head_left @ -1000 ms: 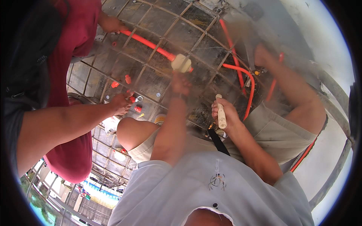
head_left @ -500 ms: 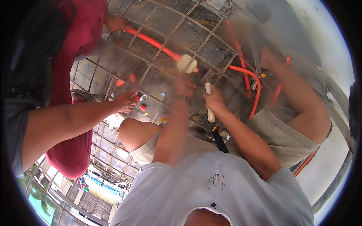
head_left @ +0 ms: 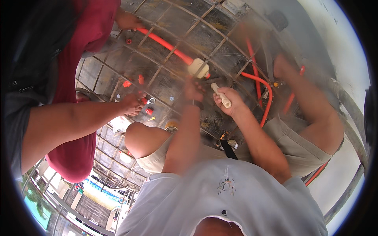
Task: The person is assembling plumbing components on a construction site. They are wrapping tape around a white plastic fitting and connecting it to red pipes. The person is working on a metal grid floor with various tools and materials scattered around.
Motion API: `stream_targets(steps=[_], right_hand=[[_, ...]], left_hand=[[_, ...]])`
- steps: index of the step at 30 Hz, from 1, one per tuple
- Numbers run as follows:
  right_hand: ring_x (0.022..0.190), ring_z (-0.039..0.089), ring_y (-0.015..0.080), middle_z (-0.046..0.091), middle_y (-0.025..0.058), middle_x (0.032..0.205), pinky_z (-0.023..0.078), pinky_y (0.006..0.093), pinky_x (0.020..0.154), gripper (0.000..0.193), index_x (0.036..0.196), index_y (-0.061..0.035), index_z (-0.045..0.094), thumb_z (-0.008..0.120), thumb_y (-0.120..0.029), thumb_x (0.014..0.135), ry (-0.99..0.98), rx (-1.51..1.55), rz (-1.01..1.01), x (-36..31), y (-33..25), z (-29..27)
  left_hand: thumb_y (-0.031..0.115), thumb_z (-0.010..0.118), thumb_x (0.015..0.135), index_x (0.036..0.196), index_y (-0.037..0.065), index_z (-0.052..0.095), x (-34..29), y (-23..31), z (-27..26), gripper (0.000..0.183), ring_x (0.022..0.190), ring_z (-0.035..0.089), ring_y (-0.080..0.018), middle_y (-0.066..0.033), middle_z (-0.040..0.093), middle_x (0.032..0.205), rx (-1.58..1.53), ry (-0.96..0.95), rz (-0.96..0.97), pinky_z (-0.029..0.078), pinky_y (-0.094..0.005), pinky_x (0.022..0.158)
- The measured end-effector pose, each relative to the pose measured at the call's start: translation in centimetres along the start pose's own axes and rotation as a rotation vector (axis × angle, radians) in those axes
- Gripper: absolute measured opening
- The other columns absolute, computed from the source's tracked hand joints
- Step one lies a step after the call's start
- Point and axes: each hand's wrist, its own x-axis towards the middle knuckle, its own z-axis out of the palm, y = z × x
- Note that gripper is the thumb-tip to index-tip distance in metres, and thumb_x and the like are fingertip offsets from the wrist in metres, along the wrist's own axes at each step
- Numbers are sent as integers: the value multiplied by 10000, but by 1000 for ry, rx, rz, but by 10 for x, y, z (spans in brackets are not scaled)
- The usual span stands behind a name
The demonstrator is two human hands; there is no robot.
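Observation:
My right hand (head_left: 233,100) is closed around a short, thick cream-coloured stick (head_left: 224,100); both ends show outside the fist, and its exact kind is unclear. My left hand (head_left: 194,91), a dark band at its wrist, is at the near side of a cream-coloured box (head_left: 198,68). Its fingers are too blurred to read. The box sits at the end of an orange pipe (head_left: 167,45). A co-worker's hand (head_left: 129,21) grips the pipe's far end; their other hand (head_left: 134,104) holds a small red fitting (head_left: 144,100) near a pale ring (head_left: 151,101).
A rebar grid (head_left: 189,29) lies over dark panels. Loose red fittings (head_left: 141,79) and a small yellow piece (head_left: 152,118) lie at left. A bent orange pipe (head_left: 271,98) rises at right beside my leg. A tin (head_left: 171,125) stands by my left knee.
My right hand has turned, so the cream-coloured stick now slants with its near end swung right. The left hand stays by the box. The whole view has shifted slightly.

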Motion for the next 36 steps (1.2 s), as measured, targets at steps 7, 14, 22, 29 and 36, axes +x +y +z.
stream_targets(steps=[7,14,22,29,36], right_hand=[[669,575,216,565,159,916,494,310,497,163,1112,37,507,602,42,980,175,-75,25,-6,-13,-11],[672,576,262,561,167,934,491,360,490,167,1061,2,535,624,89,950,206,-252,-15,-1,-20,1],[653,575,232,566,154,926,482,322,484,196,1116,12,523,627,72,960,288,-314,14,-13,-26,6],[598,557,235,570,138,797,465,356,506,71,968,46,560,631,52,963,77,-442,-80,-1,-19,41],[605,559,232,565,133,804,465,348,487,51,1003,51,566,614,44,988,220,-484,-30,-24,-10,8]], left_hand=[[422,625,1071,1033,243,588,2,0,1,187,572,383,-115,89,387,700,81,39,-7,388,-415,672],[356,726,1014,1085,252,653,5,-3,4,146,525,381,-106,63,401,716,2,122,1,330,-333,528],[350,760,978,997,244,614,1,-5,6,182,514,386,-103,67,410,715,-8,162,18,304,-327,486],[371,699,1039,1074,239,615,1,-8,6,161,592,369,-115,54,383,757,-8,180,7,330,-375,614],[368,687,1045,1083,239,623,6,-8,6,149,591,367,-116,55,377,741,27,129,26,336,-381,609]])
